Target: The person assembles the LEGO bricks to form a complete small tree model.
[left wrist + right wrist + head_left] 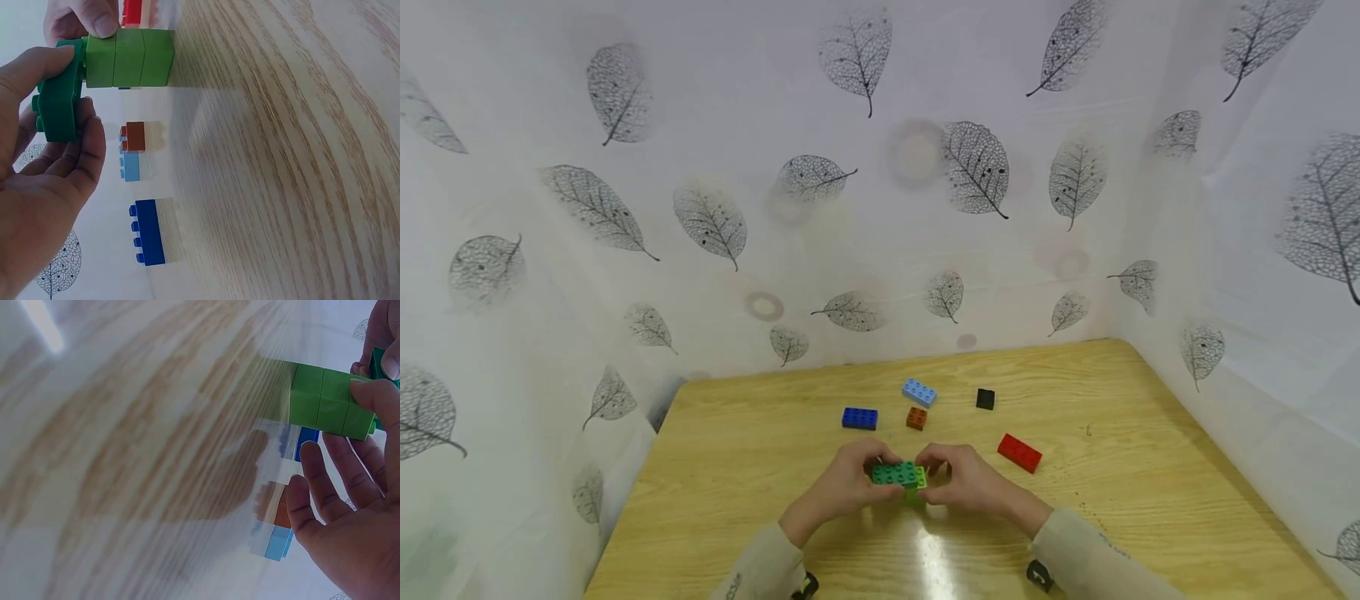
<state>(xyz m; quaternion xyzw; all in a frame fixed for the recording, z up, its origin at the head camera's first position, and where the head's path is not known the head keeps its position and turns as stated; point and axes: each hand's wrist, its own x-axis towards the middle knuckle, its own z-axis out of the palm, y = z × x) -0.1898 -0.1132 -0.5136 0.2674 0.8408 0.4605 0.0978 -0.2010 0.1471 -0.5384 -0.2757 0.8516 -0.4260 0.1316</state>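
My left hand (848, 481) pinches a dark green building brick (891, 475) between thumb and fingers. That brick (61, 103) lies over part of the top of a stack of light green bricks (128, 59), slightly tilted in the left wrist view; whether it is pressed down fully I cannot tell. The stack stands upright on the table, three bricks high. On its other side, my right hand (967, 481) holds the upper part of the stack (320, 399), thumb on the near face and fingers behind. The right hand's other fingers are spread apart.
Behind the hands on the wooden table (737, 467) lie a dark blue brick (860, 418), an orange-brown brick (916, 418), a light blue brick (919, 392) and a black brick (985, 399). To the right is a red brick (1019, 452). A leaf-patterned white curtain (887, 242) surrounds the table.
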